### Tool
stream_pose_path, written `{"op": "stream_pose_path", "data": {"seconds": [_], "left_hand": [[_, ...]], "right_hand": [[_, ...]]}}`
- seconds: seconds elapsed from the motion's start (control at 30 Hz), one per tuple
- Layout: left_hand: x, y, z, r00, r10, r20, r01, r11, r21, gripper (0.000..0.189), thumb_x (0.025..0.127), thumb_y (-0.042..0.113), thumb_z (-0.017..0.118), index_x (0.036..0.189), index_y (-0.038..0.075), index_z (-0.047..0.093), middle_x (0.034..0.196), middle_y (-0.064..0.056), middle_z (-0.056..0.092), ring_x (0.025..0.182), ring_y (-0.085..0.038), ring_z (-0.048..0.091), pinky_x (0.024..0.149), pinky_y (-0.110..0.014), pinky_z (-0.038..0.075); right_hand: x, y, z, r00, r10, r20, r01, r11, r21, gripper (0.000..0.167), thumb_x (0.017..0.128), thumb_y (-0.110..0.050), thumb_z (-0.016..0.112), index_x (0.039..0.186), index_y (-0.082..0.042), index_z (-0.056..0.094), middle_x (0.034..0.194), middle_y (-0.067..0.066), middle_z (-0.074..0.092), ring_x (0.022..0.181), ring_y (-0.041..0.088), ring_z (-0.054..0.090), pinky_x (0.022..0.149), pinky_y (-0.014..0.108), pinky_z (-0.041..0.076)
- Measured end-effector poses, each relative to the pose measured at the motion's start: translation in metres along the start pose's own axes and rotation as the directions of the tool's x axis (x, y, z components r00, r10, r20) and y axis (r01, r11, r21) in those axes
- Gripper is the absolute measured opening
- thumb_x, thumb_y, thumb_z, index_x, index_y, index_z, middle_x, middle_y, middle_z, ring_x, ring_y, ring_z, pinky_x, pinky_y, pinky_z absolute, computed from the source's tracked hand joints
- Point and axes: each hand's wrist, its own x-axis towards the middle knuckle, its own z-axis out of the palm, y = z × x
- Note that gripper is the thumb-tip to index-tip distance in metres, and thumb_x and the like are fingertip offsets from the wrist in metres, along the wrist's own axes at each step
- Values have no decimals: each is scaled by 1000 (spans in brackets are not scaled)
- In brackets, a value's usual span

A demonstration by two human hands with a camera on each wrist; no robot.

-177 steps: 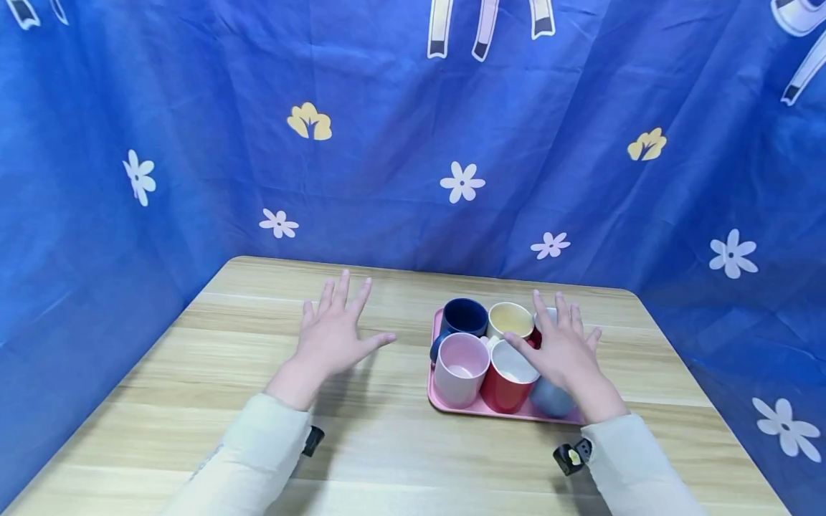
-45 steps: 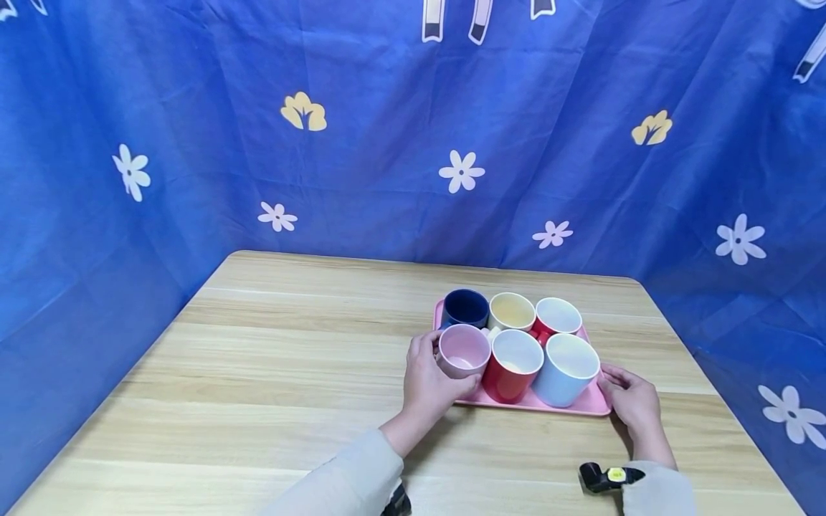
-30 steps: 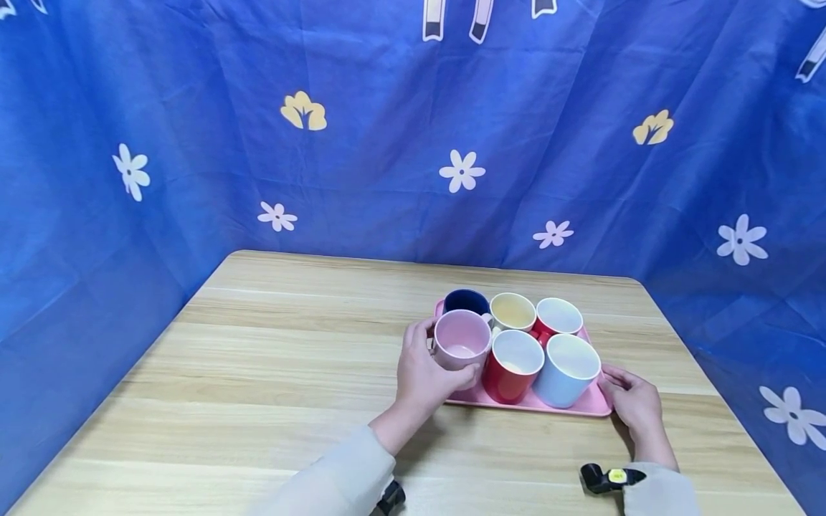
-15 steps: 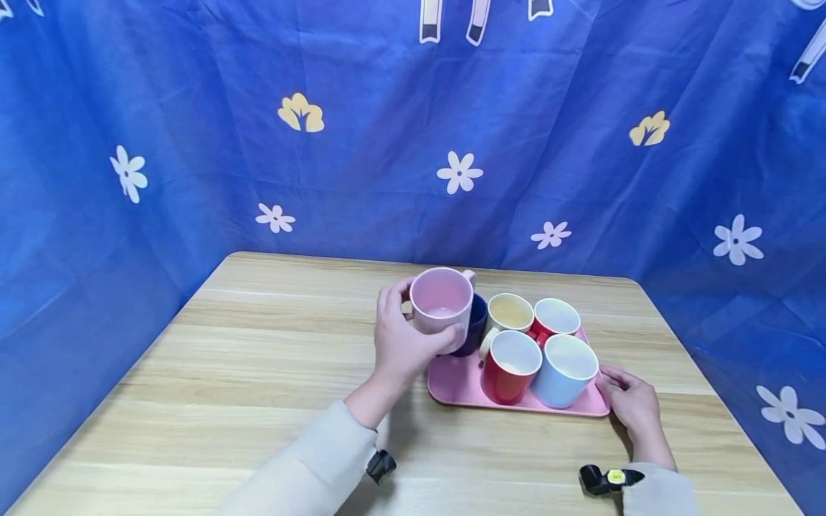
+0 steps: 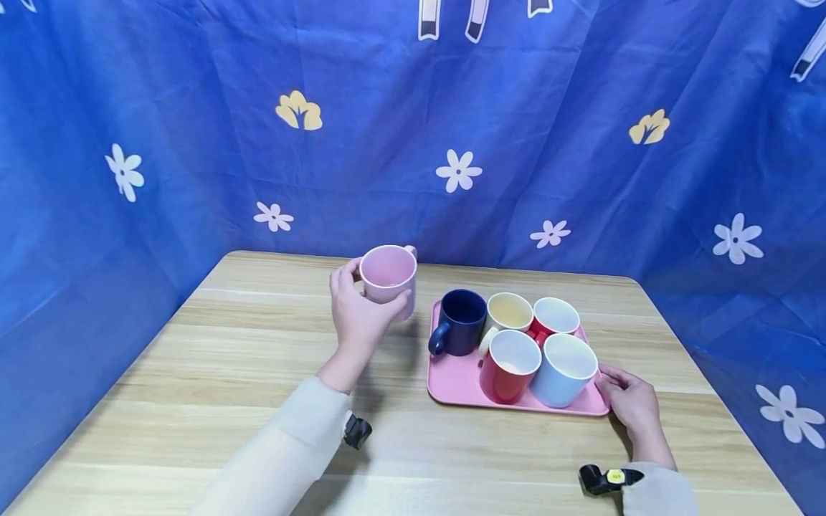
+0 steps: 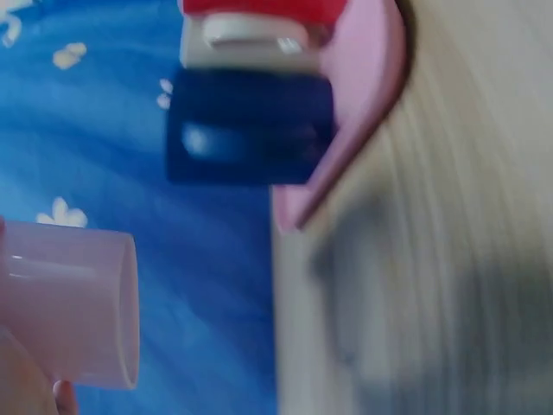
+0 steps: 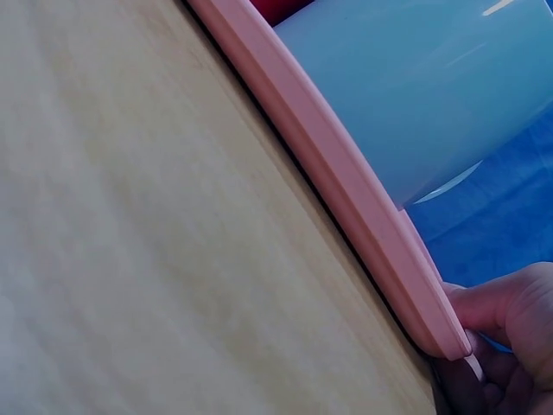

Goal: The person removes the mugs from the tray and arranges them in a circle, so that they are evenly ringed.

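Note:
A pink mug (image 5: 388, 276) hangs in the air above the table, left of the pink tray (image 5: 457, 383). My left hand (image 5: 358, 315) grips it round the side, thumb in front, with its handle pointing away to the far right. At the tray's right edge, my right hand (image 5: 632, 407) pinches the rim; in the right wrist view the thumb lies on the rim (image 7: 333, 173) and the fingers are curled below. Standing on the tray are a navy mug (image 5: 461, 322), a cream mug (image 5: 510, 309), a red mug (image 5: 506, 376) and a light blue mug (image 5: 563, 376).
Another mug (image 5: 556, 315), white inside with a red handle, stands at the tray's back right. Bare tray surface shows at its front left corner. The wooden table (image 5: 226, 373) stretches left of the tray, and a blue patterned curtain (image 5: 387, 179) hangs behind it.
My left hand took hold of the pink mug at the tray's front left, lifted it past the navy mug and carried it left and away. The right hand went to the tray's edge and stays there.

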Motion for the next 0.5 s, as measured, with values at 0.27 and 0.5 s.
{"op": "stream_pose_path", "data": {"seconds": [0.27, 0.5], "left_hand": [[12, -35, 0, 998, -24, -61, 29, 996, 82, 75, 56, 19, 88, 120, 1, 52, 117, -14, 46, 104, -24, 51, 85, -37, 46], [19, -57, 2, 992, -93, -80, 104, 984, 146, 76, 57, 25, 88, 121, 3, 52, 118, -13, 46, 105, -24, 52, 84, -39, 44]], "right_hand": [[2, 1, 0, 1000, 6, 3, -6, 1000, 7, 39, 93, -17, 62, 124, 5, 59, 115, 21, 64, 101, 25, 61, 63, 7, 42], [2, 0, 0, 1000, 4, 2, -4, 1000, 8, 38, 93, -17, 62, 125, 4, 59, 115, 20, 64, 94, 13, 62, 66, 9, 43]]}}
